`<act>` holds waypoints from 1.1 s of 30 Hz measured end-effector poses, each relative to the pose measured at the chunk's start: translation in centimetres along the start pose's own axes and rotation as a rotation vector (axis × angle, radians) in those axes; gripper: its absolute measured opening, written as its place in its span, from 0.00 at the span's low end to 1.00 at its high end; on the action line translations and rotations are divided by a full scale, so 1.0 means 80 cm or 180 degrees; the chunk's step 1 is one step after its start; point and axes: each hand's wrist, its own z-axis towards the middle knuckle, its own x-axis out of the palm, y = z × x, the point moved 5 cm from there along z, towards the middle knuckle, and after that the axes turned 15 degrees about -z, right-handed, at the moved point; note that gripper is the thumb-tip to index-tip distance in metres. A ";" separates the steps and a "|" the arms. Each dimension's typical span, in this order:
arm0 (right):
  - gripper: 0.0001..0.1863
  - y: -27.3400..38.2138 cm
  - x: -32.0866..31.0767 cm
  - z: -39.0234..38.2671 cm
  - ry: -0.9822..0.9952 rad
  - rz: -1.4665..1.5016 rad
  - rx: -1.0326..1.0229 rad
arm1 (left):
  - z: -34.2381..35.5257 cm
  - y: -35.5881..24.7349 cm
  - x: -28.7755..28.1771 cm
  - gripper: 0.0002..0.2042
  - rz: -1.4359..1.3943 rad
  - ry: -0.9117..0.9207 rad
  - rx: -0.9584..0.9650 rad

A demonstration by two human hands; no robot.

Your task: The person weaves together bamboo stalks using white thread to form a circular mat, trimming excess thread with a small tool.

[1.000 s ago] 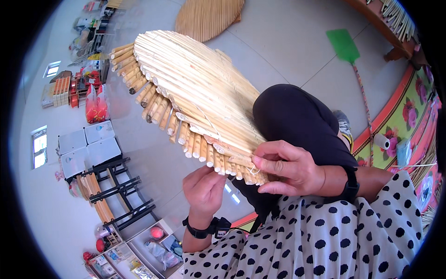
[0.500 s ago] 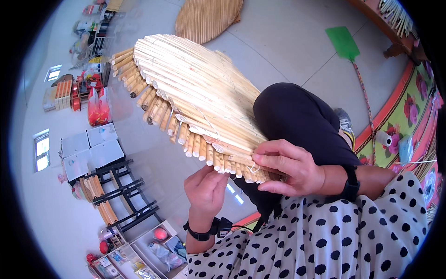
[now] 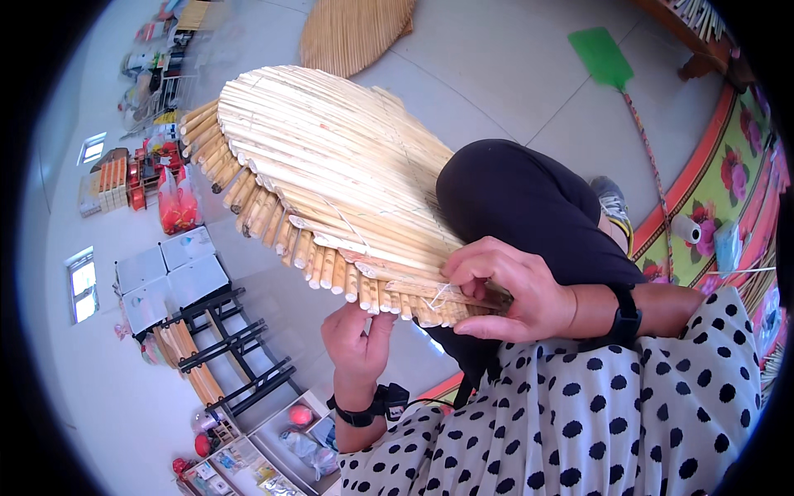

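A layered oval mat of pale reed sticks (image 3: 331,140), with a fringe of stick ends along its near side, lies tilted beside my bent dark-clad knee (image 3: 504,182). My left hand (image 3: 356,343) pinches at the underside of this near edge, fingertips partly hidden by the sticks. My right hand (image 3: 517,298) grips the right end of the same edge, fingers bent over the top and thumb low. Thin white string (image 3: 440,293) crosses the sticks just left of those fingers.
Another round reed piece (image 3: 351,33) lies behind. A green flyswatter (image 3: 600,58), white spool (image 3: 685,229) and wooden furniture (image 3: 703,50) are at right beside a floral mat (image 3: 728,182). Stacked white boxes (image 3: 165,277), black metal frames (image 3: 231,355) and shelved goods (image 3: 256,463) line the left.
The reed mat has shifted slightly left. My right hand's fingers have curled further and risen a little, exposing more string. My left hand has moved slightly left and down.
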 end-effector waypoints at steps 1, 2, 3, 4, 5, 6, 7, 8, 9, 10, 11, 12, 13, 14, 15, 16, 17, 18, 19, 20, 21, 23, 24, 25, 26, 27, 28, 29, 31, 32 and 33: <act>0.20 -0.001 0.001 0.000 -0.0051 0.0070 -0.0019 | -0.001 0.001 -0.001 0.03 0.0041 0.0015 -0.0010; 0.20 -0.002 0.000 0.000 -0.0104 0.0141 -0.0038 | -0.002 0.003 -0.002 0.04 0.0082 0.0032 -0.0020; 0.20 -0.005 0.001 -0.001 -0.0092 0.0227 0.0036 | -0.002 0.004 -0.003 0.04 0.0123 0.0050 -0.0030; 0.20 -0.006 -0.001 0.000 -0.0081 0.0313 0.0111 | -0.001 0.002 -0.004 0.04 0.0229 0.0047 0.0028; 0.20 -0.007 -0.001 0.001 -0.0047 0.0399 0.0189 | -0.002 0.002 -0.006 0.04 0.0325 0.0028 0.0076; 0.19 -0.007 -0.002 0.000 -0.0083 0.0377 0.0192 | -0.004 0.000 -0.008 0.05 0.0422 0.0010 0.0124; 0.18 -0.009 -0.004 0.000 -0.0130 0.0356 0.0193 | -0.004 -0.002 -0.008 0.05 0.0472 0.0014 0.0154; 0.18 -0.011 -0.006 -0.001 -0.0176 0.0337 0.0193 | -0.003 -0.006 -0.007 0.06 0.0522 0.0017 0.0183; 0.16 -0.013 -0.008 -0.003 -0.0143 0.0288 0.0288 | -0.002 -0.010 -0.006 0.06 0.0565 0.0028 0.0222; 0.15 -0.016 -0.010 -0.007 -0.0109 0.0239 0.0384 | 0.000 -0.012 -0.007 0.06 0.0558 -0.0010 0.0191; 0.14 -0.019 -0.013 -0.011 -0.0074 0.0191 0.0480 | 0.001 -0.013 -0.007 0.06 0.0551 -0.0049 0.0160; 0.13 -0.021 -0.016 -0.014 -0.0072 0.0201 0.0531 | 0.000 -0.012 -0.006 0.07 0.0546 -0.0094 0.0120; 0.13 -0.022 -0.021 -0.016 -0.0070 0.0210 0.0583 | -0.001 -0.012 -0.006 0.07 0.0615 -0.0066 0.0150; 0.12 -0.022 -0.025 -0.017 -0.0067 0.0219 0.0635 | -0.002 -0.012 -0.007 0.07 0.0683 -0.0038 0.0181; 0.11 -0.021 -0.029 -0.016 -0.0083 0.0194 0.0622 | -0.003 -0.012 -0.009 0.07 0.0756 -0.0015 0.0211; 0.10 -0.022 -0.031 -0.016 -0.0120 0.0273 0.0719 | -0.004 -0.012 -0.009 0.07 0.0807 -0.0029 0.0268; 0.09 -0.022 -0.032 -0.017 -0.0155 0.0352 0.0816 | -0.006 -0.011 -0.010 0.07 0.0858 -0.0043 0.0325; 0.09 -0.024 -0.033 -0.017 -0.0207 0.0415 0.0915 | -0.005 -0.011 -0.009 0.07 0.0897 -0.0045 0.0398; 0.08 -0.026 -0.035 -0.017 -0.0237 0.0416 0.0956 | -0.004 -0.010 -0.008 0.07 0.0816 -0.0045 0.0323; 0.08 -0.028 -0.036 -0.017 -0.0265 0.0418 0.0998 | -0.003 -0.009 -0.007 0.07 0.0734 -0.0046 0.0245; 0.07 -0.028 -0.036 -0.016 -0.0287 0.0430 0.1008 | -0.004 -0.010 -0.008 0.07 0.0675 -0.0068 0.0179; 0.06 -0.030 -0.034 -0.017 -0.0322 0.0343 0.0860 | -0.005 -0.011 -0.007 0.07 0.0659 -0.0076 0.0149; 0.05 -0.031 -0.033 -0.018 -0.0340 0.0300 0.0788 | -0.006 -0.011 -0.006 0.07 0.0649 -0.0079 0.0133; 0.05 -0.028 -0.034 -0.016 -0.0264 0.0238 0.0731 | -0.005 -0.013 -0.007 0.07 0.0667 -0.0081 0.0104; 0.05 -0.023 -0.035 -0.014 -0.0186 0.0174 0.0675 | -0.005 -0.014 -0.008 0.07 0.0683 -0.0084 0.0075; 0.06 -0.021 -0.034 -0.012 -0.0111 0.0126 0.0618 | -0.005 -0.016 -0.008 0.07 0.0713 -0.0085 0.0039; 0.07 -0.017 -0.034 -0.007 -0.0125 0.0043 0.0384 | -0.005 -0.016 -0.007 0.08 0.0695 -0.0065 0.0034; 0.08 -0.013 -0.033 -0.002 -0.0138 -0.0040 0.0150 | -0.004 -0.017 -0.007 0.08 0.0675 -0.0046 0.0028; 0.14 -0.007 -0.028 0.002 0.0059 -0.0127 -0.0079 | -0.002 -0.018 -0.006 0.08 0.0665 -0.0002 0.0061; 0.16 -0.004 -0.024 0.003 0.0069 -0.0215 -0.0155 | -0.001 -0.019 -0.006 0.07 0.0681 0.0022 0.0090; 0.18 -0.001 -0.019 0.003 0.0077 -0.0312 -0.0226 | 0.000 -0.019 -0.005 0.07 0.0689 0.0050 0.0121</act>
